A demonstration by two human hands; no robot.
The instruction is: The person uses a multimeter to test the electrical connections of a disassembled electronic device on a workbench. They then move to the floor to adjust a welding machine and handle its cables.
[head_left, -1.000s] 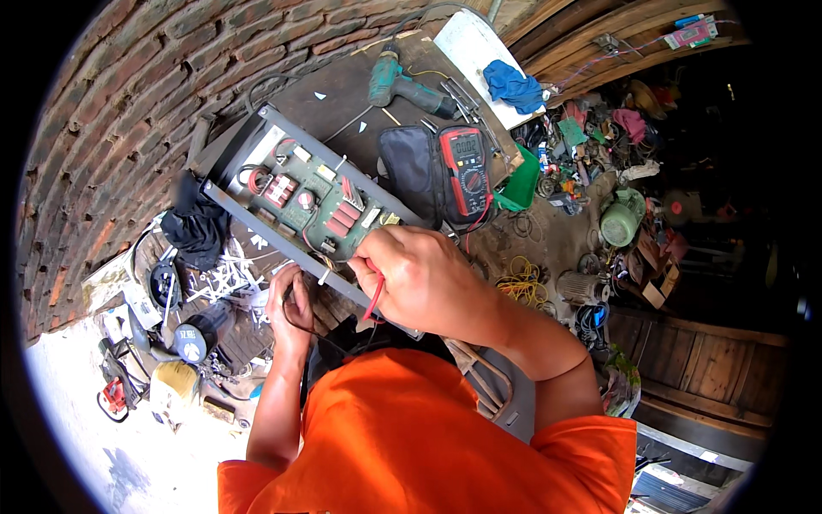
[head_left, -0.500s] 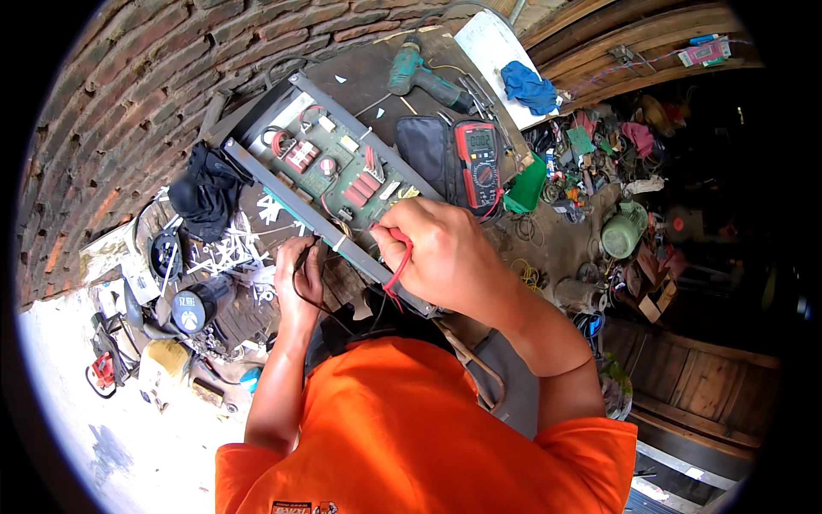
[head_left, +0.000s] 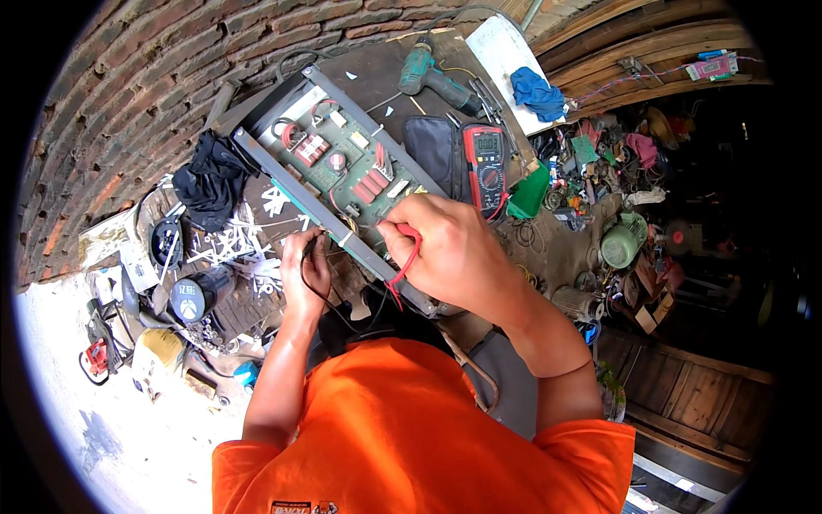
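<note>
A metal-framed open chassis (head_left: 291, 180) holds a green circuit board (head_left: 347, 154) with components and wires, tilted diagonally on the cluttered bench. My right hand (head_left: 441, 248) is closed on a red test probe (head_left: 408, 259) at the board's lower end; whether its tip touches anything is hidden. My left hand (head_left: 304, 272) is closed around a black test lead (head_left: 318, 295) just below the chassis's left rail. A red multimeter (head_left: 488, 176), its display lit, lies in a black zip case (head_left: 432, 154) to the right of the board.
A teal cordless drill (head_left: 428, 77), blue cloth (head_left: 535, 94) and green tray (head_left: 527, 197) lie beyond. Black cloth (head_left: 207, 176), white scraps and tools crowd the left. A brick wall (head_left: 137, 94) runs along the upper left; motors and junk fill the floor to the right.
The scene has shifted slightly right and upward in view. Both hands keep their grips, and my left hand sits a little higher in the picture, along with the chassis.
</note>
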